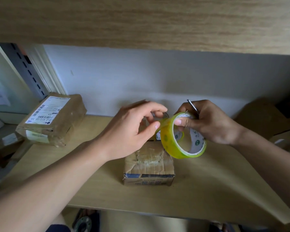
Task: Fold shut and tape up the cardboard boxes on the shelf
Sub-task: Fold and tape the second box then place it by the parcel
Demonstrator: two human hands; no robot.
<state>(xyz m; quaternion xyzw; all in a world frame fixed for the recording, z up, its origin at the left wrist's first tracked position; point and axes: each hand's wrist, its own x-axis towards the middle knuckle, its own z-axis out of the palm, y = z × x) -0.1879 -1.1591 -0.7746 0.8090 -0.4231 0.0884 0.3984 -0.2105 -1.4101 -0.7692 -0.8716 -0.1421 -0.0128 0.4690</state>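
Note:
A small worn cardboard box (149,166) with old tape on top stands at the middle of the wooden shelf (216,181). Just above it my right hand (211,123) holds a yellowish roll of clear tape (182,136), fingers through its core, and also grips a thin dark metal tool (192,106). My left hand (132,129) pinches the loose end of the tape at the roll's upper left edge between thumb and forefinger. Behind my hands another open box flap is partly hidden.
A taped brown parcel (54,119) with a white shipping label lies at the shelf's back left. More cardboard boxes (266,119) sit at the right, in shadow. An upper shelf board (141,22) hangs close overhead. A white wall backs the shelf.

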